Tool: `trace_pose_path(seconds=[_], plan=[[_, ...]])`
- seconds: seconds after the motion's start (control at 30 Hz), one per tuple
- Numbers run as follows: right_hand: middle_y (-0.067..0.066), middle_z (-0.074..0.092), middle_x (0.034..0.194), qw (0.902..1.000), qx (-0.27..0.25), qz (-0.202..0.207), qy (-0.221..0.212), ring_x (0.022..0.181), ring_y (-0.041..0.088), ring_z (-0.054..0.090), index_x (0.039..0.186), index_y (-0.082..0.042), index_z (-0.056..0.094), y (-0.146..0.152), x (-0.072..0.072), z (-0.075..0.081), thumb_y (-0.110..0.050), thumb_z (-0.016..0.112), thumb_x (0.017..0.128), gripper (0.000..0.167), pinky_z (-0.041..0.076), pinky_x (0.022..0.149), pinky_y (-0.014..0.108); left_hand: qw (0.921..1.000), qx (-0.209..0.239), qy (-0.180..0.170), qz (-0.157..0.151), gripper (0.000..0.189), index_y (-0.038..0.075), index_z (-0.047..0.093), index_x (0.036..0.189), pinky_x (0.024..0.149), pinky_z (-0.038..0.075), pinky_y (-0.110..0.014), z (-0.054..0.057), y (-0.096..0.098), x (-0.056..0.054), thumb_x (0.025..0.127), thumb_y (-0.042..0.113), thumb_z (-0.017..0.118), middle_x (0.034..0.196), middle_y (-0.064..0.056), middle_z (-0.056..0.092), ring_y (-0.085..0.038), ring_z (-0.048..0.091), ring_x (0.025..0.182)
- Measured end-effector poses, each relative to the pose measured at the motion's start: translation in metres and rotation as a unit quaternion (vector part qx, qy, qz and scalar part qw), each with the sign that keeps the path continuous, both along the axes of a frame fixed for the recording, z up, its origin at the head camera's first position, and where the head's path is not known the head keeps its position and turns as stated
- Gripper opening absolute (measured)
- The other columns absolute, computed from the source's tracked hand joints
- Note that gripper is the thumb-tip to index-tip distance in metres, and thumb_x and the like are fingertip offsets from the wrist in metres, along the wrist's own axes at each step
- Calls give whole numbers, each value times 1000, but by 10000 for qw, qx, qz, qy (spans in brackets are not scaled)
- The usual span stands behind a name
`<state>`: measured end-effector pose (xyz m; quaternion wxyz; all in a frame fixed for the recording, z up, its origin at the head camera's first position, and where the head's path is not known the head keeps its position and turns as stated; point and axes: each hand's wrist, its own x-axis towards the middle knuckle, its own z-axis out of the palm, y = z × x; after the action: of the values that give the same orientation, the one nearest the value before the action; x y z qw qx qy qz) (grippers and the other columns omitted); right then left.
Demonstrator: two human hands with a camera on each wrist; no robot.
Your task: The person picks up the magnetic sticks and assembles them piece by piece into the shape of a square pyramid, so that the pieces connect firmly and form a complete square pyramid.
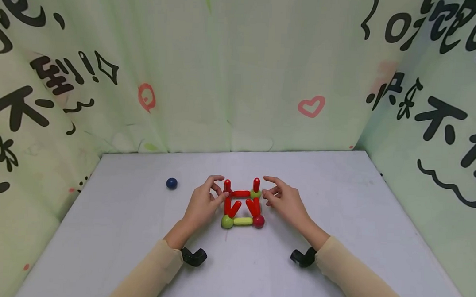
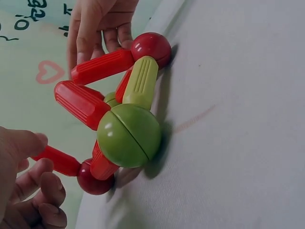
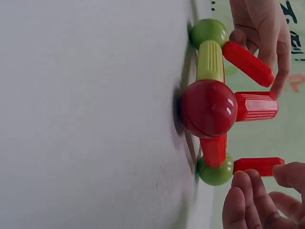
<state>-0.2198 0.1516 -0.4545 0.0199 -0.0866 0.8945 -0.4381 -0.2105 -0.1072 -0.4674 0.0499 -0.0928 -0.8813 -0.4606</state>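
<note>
A frame of rods and balls stands on the table. Its near corners are a green ball [image 1: 227, 222] and a red ball [image 1: 258, 221], joined by a yellow-green rod [image 1: 243, 221]. Red rods form the other sides, and one more red rod rises from each corner; the near two lean inward. My left hand [image 1: 204, 201] is at the far-left red ball [image 2: 96, 177], its thumb by the upright red rod [image 2: 59, 161]. Beside the far-right green ball [image 3: 215, 170] is my right hand [image 1: 286, 203], index finger extended near that corner's red rod [image 3: 259, 166]. Neither hand visibly grips a piece.
A loose dark blue ball [image 1: 171, 183] lies on the white table [image 1: 138, 233], left of the frame. Pale green curtains [image 1: 233, 68] with black writing hang behind and along both sides. Each wrist carries a black camera mount [image 1: 194, 257].
</note>
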Motion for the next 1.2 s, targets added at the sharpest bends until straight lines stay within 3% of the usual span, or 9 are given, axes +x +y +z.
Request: trace_pose_path(seconds=[0.13, 0.33, 0.57, 0.73, 0.93, 1.2], plan=[[10, 77, 99, 9998, -88, 100, -131, 77, 23, 73, 148, -15, 56, -2, -7, -2, -18, 66, 102, 48, 55, 72, 28, 9999, -82, -47, -81, 47, 12, 58, 143, 54, 49, -23, -2, 2, -5, 98, 17, 72, 91, -3, 68, -12, 52, 52], [8, 77, 101, 9993, -190, 146, -276, 80, 22, 73, 142, -14, 60, -10, -9, -2, -18, 65, 102, 40, 56, 74, 30, 9998, 61, -156, -60, 34, 16, 65, 133, 56, 53, -24, -3, 7, -6, 100, 15, 69, 96, -5, 70, -14, 56, 53], [8, 78, 95, 9983, -330, 372, -299, 80, 18, 76, 132, -15, 63, -15, -7, -4, -17, 66, 102, 30, 61, 84, 36, 9995, -283, -11, -170, 27, 20, 69, 125, 58, 52, -23, -3, 15, -3, 98, 17, 72, 95, -2, 73, -14, 55, 63], [3, 78, 90, 9981, -47, 606, -113, 79, 17, 73, 124, -20, 66, -17, -4, -4, -20, 70, 100, 24, 58, 78, 32, 9988, -380, 31, -303, 26, 20, 70, 124, 58, 52, -22, -5, 16, 0, 97, 19, 73, 87, 1, 72, -12, 56, 61], [2, 78, 93, 9964, 252, 811, -25, 78, 15, 68, 121, -21, 65, -17, 1, -5, -18, 71, 99, 23, 52, 71, 29, 9981, -377, 154, -453, 25, 19, 72, 122, 63, 53, -21, -9, 15, 1, 97, 17, 73, 88, 1, 74, -11, 60, 71], [3, 78, 98, 9961, 262, 844, -9, 79, 13, 68, 130, -19, 62, -17, 5, -4, -17, 69, 100, 31, 53, 73, 30, 9975, -349, 102, -598, 28, 20, 70, 125, 66, 53, -22, -11, 13, 3, 98, 16, 72, 90, 2, 75, -11, 60, 74]])
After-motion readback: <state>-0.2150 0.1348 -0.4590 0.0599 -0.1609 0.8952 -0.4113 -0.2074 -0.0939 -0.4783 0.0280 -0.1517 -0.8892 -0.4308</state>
